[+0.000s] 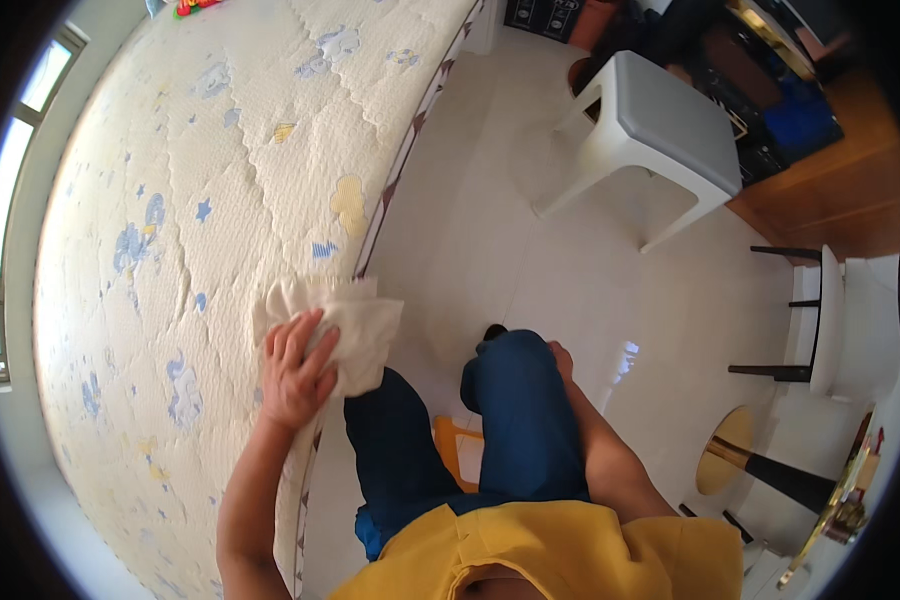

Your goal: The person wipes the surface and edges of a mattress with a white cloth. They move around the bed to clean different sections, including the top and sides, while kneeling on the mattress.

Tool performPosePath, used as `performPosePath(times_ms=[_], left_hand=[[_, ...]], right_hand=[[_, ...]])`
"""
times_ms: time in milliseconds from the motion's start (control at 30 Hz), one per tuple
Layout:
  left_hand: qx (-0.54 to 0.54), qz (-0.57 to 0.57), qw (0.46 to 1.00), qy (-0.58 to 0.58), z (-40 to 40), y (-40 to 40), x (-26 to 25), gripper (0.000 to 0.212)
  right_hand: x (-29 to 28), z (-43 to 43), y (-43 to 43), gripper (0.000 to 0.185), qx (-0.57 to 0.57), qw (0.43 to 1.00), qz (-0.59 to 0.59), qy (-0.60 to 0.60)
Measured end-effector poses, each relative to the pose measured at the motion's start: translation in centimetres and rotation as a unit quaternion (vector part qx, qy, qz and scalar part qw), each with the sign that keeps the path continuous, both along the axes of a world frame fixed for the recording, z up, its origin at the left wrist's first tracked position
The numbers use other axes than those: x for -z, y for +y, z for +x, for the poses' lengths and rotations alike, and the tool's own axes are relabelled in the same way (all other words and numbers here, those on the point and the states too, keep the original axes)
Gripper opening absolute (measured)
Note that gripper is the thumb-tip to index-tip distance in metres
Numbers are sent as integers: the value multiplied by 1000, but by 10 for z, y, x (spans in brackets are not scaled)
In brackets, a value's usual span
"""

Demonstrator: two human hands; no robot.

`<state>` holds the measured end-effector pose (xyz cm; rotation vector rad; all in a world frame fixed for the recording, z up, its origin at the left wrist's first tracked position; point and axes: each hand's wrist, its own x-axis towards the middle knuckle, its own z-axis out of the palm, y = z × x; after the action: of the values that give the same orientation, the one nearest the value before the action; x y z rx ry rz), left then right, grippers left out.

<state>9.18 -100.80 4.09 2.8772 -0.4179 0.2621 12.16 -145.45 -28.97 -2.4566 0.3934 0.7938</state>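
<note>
My left hand (300, 375) presses on a pale cream cloth (360, 334), its fingers bent over the near side of it. The cloth lies crumpled at the edge of a quilted cream mattress (217, 165) printed with blue and yellow figures, and one corner hangs past that edge. At the outer side of my right knee is my right hand (562, 361). Most of its fingers are hidden behind the leg, so I cannot see whether it holds anything. I wear blue trousers (532, 420), and part of an orange plastic stool (450, 450) shows between my legs.
A grey-topped white plastic stool (675, 120) stands on the glossy tiled floor (480, 187). Behind it are boxes and a wooden cabinet (817, 202). A chair (825, 322) and a round-based table (724, 450) stand at the right. Windows (7, 195) line the left wall.
</note>
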Motion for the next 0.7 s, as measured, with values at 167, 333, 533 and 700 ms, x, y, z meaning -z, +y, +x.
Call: performPosePath(times_ms=[167,333,533,700], left_hand=[[-17,-110,994,-20,-3,-17,5,41],[-84,-159,973,-142,-5,-55,-5,37],[-78,-168,971,-152,6,-77,-6,49],[38,-214,969,114,18,-24,-16,66]], right_hand=[[-95,14,5,20,421,839,325,-114],[-285,55,61,17,249,773,423,-402],[-294,26,225,31,67,798,514,-308],[-265,-4,302,38,189,738,637,-118]])
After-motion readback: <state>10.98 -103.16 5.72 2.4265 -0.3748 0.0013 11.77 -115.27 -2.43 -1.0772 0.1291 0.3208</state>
